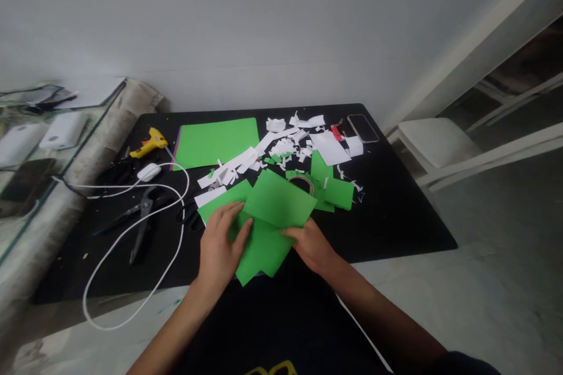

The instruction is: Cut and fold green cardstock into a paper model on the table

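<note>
Green paper [264,246], several overlapping sheets, sits above the worktop's [396,211] near edge, pinched by the right hand [313,246]; the left hand [220,243] touches its left side, grip unclear. A loose pinch could let the sheets slide askew. The top sheet's [281,200] long axis runs left to right, lower corners pointing past that edge

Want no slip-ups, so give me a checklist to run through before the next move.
1. Right hand gripping the green paper sheets: ok, thumb on top.
2. Left hand on the green paper sheets: ok, touching.
3. White cable touching neither hand: ok, looped to their left.
4. Black tabletop clear of paper scraps: not ok, scattered beyond the hands.
5. Yellow glue gun switched off: cannot tell.
</note>
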The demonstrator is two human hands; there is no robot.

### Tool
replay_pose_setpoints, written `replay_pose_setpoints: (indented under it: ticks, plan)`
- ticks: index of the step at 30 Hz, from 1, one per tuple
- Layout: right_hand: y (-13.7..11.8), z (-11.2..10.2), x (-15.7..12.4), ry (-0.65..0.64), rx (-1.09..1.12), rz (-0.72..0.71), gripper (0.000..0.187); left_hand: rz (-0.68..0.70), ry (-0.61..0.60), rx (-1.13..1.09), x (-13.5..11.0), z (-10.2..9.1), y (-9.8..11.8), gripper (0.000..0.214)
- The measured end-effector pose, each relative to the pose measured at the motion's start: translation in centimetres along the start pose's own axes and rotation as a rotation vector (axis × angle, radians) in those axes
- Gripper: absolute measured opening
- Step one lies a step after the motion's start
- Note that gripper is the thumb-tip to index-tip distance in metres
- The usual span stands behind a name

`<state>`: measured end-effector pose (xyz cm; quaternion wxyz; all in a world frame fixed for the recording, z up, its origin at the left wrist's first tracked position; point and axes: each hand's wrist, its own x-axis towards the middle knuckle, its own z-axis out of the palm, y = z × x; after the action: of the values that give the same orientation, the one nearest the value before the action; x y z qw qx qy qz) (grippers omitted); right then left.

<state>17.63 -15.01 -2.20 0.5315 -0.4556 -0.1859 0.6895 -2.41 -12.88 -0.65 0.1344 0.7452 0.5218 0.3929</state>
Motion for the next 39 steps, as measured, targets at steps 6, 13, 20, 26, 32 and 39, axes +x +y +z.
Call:
replay_pose_setpoints:
  ticks: [6,13,20,26,32,39]
  plan:
    - [0.1,0.5,0.0,0.018,-0.055,-0.057,0.046,-0.223,-0.091,-0.158,0.5,-0.7,0.9,0.026]
    - [0.1,0.9,-0.2,0.136,-0.320,-0.131,0.049,-0.308,-0.292,-0.053,2.2,-1.4,0.4,0.028]
    - [1.1,1.4,0.1,0.135,-0.191,-0.177,0.026,0.020,-0.365,-0.086,0.2,-0.3,2.5,0.013]
    - [2.0,2.1,0.7,0.137,0.034,-0.122,0.027,0.065,-0.405,-0.078,-2.2,1.4,4.8,0.028]
    - [-0.5,3.2,-0.2,-0.112,0.201,0.021,0.063,0.130,-0.393,0.101,-2.7,2.0,5.2,0.077]
    - [-0.2,3.3,-0.3,-0.111,0.238,-0.052,0.052,0.178,-0.338,0.108,-2.4,1.6,4.1,0.076]
